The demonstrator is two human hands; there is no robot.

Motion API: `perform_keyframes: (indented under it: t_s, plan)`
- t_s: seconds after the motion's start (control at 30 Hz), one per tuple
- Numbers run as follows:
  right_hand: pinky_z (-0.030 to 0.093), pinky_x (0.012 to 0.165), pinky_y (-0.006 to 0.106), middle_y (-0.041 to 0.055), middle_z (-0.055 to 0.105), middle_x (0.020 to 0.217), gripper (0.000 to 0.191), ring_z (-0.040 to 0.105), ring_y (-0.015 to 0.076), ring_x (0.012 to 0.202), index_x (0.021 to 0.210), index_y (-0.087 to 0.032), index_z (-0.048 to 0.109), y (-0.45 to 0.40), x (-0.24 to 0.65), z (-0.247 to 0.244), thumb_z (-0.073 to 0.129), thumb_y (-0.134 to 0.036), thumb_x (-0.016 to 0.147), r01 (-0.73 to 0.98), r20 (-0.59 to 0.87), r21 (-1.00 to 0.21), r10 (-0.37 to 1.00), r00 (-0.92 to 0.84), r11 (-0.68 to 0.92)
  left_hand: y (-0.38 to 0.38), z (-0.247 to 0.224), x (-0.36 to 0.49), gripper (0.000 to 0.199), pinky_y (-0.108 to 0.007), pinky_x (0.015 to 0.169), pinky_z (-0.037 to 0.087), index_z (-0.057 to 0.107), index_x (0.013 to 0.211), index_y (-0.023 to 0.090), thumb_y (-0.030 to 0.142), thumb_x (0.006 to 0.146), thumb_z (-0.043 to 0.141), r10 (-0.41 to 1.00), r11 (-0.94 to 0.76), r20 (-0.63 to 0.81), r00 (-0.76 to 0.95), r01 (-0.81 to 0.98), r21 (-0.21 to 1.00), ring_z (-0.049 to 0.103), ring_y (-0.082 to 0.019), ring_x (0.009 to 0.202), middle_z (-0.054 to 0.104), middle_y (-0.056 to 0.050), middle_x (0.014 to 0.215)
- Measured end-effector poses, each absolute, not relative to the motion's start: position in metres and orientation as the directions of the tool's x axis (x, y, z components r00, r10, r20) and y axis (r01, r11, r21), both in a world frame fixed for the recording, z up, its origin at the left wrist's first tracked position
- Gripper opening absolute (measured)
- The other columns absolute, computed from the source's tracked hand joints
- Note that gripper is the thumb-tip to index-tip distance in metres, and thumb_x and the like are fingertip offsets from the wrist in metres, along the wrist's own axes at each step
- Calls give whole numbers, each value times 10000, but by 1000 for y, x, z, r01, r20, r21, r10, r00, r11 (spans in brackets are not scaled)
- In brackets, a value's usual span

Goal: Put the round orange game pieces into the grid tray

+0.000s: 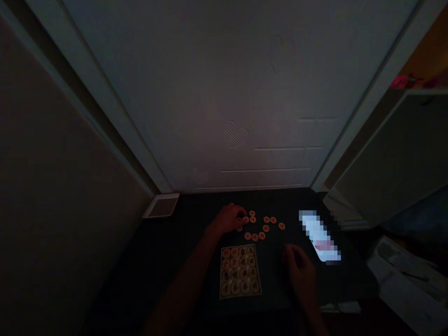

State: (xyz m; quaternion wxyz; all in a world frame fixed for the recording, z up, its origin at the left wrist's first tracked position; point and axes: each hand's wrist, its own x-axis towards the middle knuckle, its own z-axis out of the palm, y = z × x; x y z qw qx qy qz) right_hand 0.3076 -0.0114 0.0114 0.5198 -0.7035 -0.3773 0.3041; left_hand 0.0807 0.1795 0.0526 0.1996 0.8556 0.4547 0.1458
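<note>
My left hand [231, 218] reaches over the far middle of the dark table, its fingers bent down and closed around a round xiangqi piece [245, 220]. Several more pieces with red marks lie loosely to its right, among them a piece [266, 228] in the middle and one [282, 226] at the far right. Nearer to me sits a square box [220, 280] filled with rows of xiangqi pieces, some marked red and others dark. To the right of the box, my right hand [300, 268] hovers or rests with curled fingers; what they hold, if anything, is hidden.
A bright pixelated flat object [317, 233] lies on the table's right side. At the back left corner is a shallow pale-rimmed tray [173, 198]. A white panel with heart patterns [236, 134] rises behind the dark table [154, 261]. Papers [409, 275] lie lower right.
</note>
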Motion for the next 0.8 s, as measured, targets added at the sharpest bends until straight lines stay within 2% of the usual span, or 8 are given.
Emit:
perform_keyframes:
  t_s: [0.4, 0.57, 0.8]
  plan:
    - [493, 645, 294, 41, 723, 749, 489, 665, 237, 737, 972, -187, 727, -12, 310, 4, 581, -639, 857, 227, -50, -953, 841, 539, -202, 177, 62, 86, 222, -313, 910, 483, 765, 1017, 288, 386, 826, 708, 833, -496, 23, 553, 727, 474, 687, -230, 987, 777, -19, 985]
    - [496, 637, 290, 37, 712, 743, 479, 656, 228, 722, 977, -185, 723, -12, 308, 7, 577, -627, 867, 223, -52, -954, 839, 541, -202, 178, 64, 86, 235, -300, 829, 512, 755, 1041, 267, 379, 845, 690, 824, -493, 23, 566, 697, 521, 704, -225, 950, 777, -32, 1005]
    - [497, 610, 286, 35, 701, 720, 486, 650, 222, 694, 940, -182, 726, -11, 308, 6, 578, -638, 862, 225, -45, -954, 836, 547, -199, 185, 68, 74, 223, -276, 803, 524, 718, 1085, 222, 276, 888, 630, 825, -459, 24, 564, 646, 610, 717, -191, 925, 775, -37, 1008]
